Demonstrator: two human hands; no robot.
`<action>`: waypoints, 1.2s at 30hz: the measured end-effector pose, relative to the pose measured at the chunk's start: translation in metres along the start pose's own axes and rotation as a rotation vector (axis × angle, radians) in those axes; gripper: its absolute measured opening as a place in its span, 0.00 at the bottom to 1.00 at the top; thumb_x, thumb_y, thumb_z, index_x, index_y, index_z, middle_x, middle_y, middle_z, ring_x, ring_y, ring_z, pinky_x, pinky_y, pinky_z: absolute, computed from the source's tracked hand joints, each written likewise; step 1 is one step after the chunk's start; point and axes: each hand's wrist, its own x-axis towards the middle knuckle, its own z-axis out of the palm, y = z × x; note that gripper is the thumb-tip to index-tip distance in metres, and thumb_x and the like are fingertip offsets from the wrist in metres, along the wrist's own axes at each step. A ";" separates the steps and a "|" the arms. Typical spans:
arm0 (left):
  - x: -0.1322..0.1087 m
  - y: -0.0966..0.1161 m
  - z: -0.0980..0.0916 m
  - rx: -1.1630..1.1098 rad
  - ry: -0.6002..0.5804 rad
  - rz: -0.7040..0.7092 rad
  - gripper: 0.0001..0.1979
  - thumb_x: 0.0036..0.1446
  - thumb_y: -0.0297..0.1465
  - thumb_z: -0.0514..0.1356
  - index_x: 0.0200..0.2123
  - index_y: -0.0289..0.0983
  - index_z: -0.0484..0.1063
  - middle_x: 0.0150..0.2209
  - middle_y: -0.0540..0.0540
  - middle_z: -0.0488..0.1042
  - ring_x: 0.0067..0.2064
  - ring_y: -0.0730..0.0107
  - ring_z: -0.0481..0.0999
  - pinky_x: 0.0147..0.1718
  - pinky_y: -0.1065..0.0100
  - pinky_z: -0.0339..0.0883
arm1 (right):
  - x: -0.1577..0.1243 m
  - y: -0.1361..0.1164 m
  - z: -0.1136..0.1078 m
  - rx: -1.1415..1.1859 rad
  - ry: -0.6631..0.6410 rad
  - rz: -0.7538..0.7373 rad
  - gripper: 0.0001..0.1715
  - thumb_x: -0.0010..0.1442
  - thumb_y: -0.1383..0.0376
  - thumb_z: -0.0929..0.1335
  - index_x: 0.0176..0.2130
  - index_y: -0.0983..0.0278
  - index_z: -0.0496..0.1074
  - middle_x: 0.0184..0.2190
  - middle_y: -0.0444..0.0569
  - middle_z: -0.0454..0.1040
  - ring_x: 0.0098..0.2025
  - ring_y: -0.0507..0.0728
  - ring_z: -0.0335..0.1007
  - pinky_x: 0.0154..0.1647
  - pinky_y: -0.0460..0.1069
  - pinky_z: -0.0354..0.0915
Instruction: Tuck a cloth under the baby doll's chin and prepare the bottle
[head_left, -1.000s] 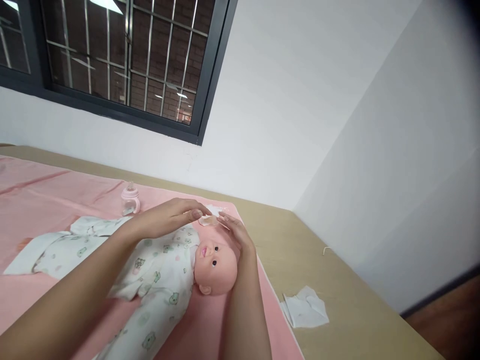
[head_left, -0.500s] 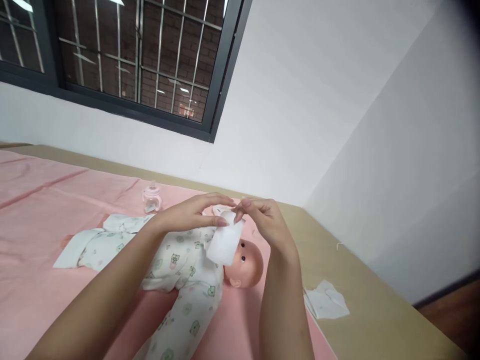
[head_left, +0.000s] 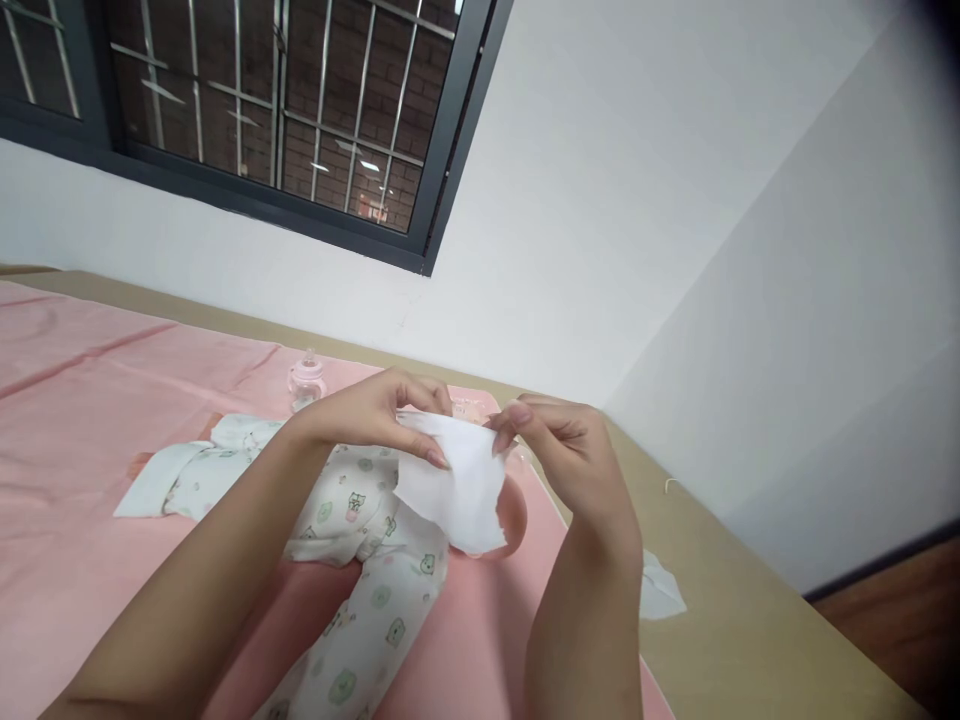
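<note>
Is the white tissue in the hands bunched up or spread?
Spread: the white tissue hangs as a broad sheet between the left hand and right hand. Whether it is doubled over, I cannot tell.

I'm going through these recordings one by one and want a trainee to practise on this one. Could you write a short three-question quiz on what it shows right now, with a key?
1. Multiple choice: what do the left hand and right hand hold between them?
A) a comb
B) a white tissue
C) a knitted sock

2. True or false: the baby bottle stands upright.

3. Fill in the missing word: the doll lies on a ____ cloth.

Key: 1. B; 2. true; 3. pink
</note>
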 end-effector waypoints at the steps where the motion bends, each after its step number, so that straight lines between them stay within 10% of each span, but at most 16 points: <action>1: 0.000 0.001 0.001 -0.016 0.035 0.041 0.09 0.46 0.35 0.69 0.28 0.36 0.77 0.38 0.46 0.73 0.42 0.63 0.73 0.43 0.66 0.67 | 0.001 0.002 0.000 0.001 -0.012 0.013 0.24 0.62 0.53 0.64 0.23 0.62 0.76 0.25 0.47 0.76 0.32 0.53 0.72 0.38 0.48 0.66; 5: -0.001 0.005 0.002 -0.046 0.095 0.128 0.07 0.47 0.33 0.68 0.24 0.36 0.75 0.49 0.45 0.72 0.53 0.58 0.70 0.54 0.60 0.62 | 0.006 0.014 -0.003 0.048 0.005 0.010 0.23 0.63 0.51 0.63 0.28 0.61 0.77 0.33 0.48 0.78 0.40 0.55 0.73 0.45 0.49 0.67; 10: 0.000 0.002 0.003 0.002 0.042 -0.020 0.11 0.48 0.37 0.67 0.29 0.35 0.77 0.35 0.45 0.76 0.41 0.61 0.74 0.42 0.64 0.68 | 0.018 0.051 -0.011 0.183 0.087 0.104 0.26 0.60 0.46 0.64 0.29 0.64 0.77 0.33 0.50 0.78 0.41 0.56 0.74 0.48 0.52 0.67; 14: 0.008 -0.007 0.011 0.004 -0.004 -0.200 0.16 0.47 0.41 0.67 0.24 0.33 0.71 0.23 0.51 0.67 0.26 0.74 0.67 0.22 0.74 0.58 | 0.025 0.111 -0.013 0.301 0.118 0.272 0.29 0.56 0.43 0.65 0.30 0.66 0.77 0.34 0.52 0.78 0.41 0.57 0.75 0.50 0.52 0.67; 23: 0.031 -0.040 0.048 0.252 -0.078 -0.341 0.13 0.47 0.37 0.64 0.21 0.35 0.65 0.21 0.54 0.63 0.25 0.74 0.62 0.22 0.72 0.50 | -0.007 0.247 0.021 0.675 0.229 0.687 0.18 0.55 0.52 0.70 0.32 0.66 0.75 0.34 0.51 0.78 0.36 0.56 0.76 0.46 0.52 0.69; 36: 0.036 -0.054 0.065 0.486 -0.088 -0.396 0.11 0.47 0.36 0.60 0.20 0.38 0.63 0.20 0.53 0.62 0.25 0.70 0.63 0.22 0.69 0.48 | -0.022 0.281 0.034 0.853 0.322 0.735 0.09 0.54 0.61 0.70 0.32 0.66 0.74 0.31 0.50 0.79 0.36 0.56 0.77 0.46 0.51 0.71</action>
